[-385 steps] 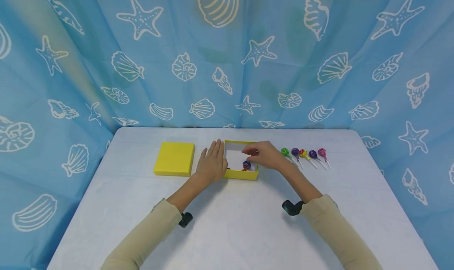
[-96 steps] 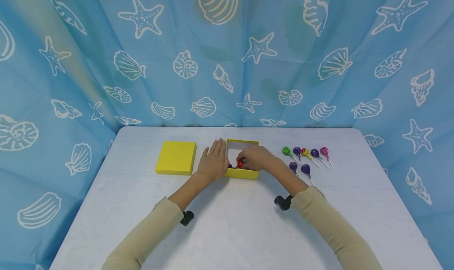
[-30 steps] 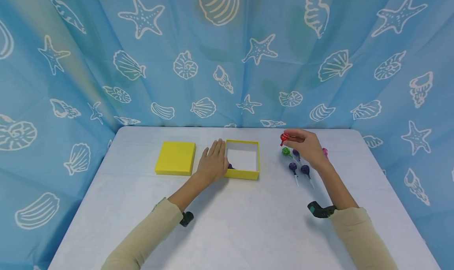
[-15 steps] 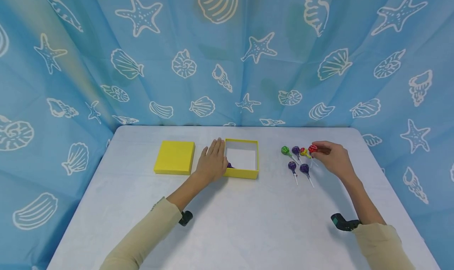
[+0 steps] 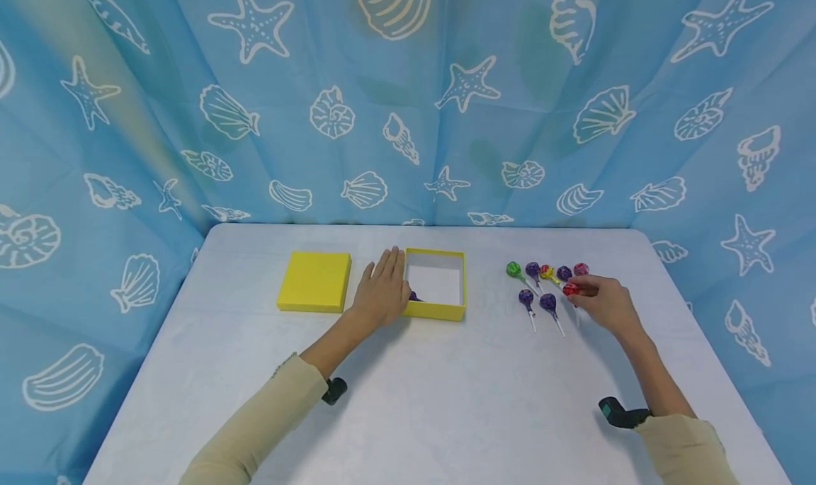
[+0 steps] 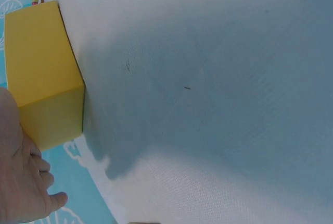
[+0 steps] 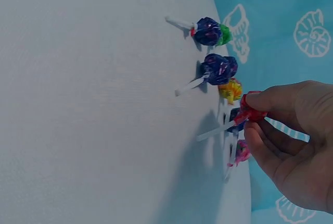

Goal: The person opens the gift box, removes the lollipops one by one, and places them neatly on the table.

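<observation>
My right hand pinches a red-wrapped lollipop by its head, thumb against fingers, its white stick slanting down toward the table. On the table in the head view lie a green lollipop, a yellow-and-red one, a pink one and several purple ones, two of them in a nearer row. Fingers straight, my left hand rests against the left side of an open yellow box. Inside the box's near left corner a purple lollipop shows, partly hidden by that hand.
A yellow lid lies left of the box on the white-covered table. Behind the table hangs a blue curtain printed with shells and starfish. A small black camera sits on each wrist.
My right hand took the red lollipop out of the box, carried it right, and now lowers it nearer, beside the near row. Two purple lollipops joined that row earlier. The left hand stays put.
</observation>
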Motion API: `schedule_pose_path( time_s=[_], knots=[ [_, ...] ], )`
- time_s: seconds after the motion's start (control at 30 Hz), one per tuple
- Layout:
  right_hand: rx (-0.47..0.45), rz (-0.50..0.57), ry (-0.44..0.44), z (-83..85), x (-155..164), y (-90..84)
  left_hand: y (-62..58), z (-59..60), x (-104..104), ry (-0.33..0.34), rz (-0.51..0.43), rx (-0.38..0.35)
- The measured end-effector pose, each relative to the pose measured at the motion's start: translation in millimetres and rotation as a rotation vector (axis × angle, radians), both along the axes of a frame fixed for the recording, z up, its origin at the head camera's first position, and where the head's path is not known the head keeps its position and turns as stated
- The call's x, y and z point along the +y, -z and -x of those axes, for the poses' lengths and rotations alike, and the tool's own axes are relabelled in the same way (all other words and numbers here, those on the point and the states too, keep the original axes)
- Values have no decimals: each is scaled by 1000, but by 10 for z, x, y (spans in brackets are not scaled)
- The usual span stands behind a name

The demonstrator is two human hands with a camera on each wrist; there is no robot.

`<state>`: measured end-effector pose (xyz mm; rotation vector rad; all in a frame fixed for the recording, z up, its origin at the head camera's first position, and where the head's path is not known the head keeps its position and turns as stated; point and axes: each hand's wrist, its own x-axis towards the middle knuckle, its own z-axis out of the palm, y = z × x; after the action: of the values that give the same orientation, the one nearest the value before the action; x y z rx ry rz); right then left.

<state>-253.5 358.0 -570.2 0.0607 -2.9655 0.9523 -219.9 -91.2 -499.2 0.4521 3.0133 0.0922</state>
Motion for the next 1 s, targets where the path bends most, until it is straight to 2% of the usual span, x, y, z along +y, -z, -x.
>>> schedule_pose_path(
  time_s=[0.07, 0.17, 0.4, 0.53, 0.77, 1.0],
  knots=[
    [9, 8, 3, 26, 37, 75, 3, 3, -1, 1, -1, 1],
    [0, 8, 11, 12, 22, 55, 7, 5, -2, 0, -7, -4],
    [-136, 29, 23, -300, -385, -569, 12, -5, -2, -6, -6, -6],
    [-170, 24, 35, -320, -422, -562, 8, -5, 0, -2, -5, -4],
    [-141, 28, 63, -320, -449, -491, 2, 7, -4, 6, -12, 9],
    [-140, 19, 80, -334, -448, -490, 0, 4, 0, 2, -9, -1]
  ],
)
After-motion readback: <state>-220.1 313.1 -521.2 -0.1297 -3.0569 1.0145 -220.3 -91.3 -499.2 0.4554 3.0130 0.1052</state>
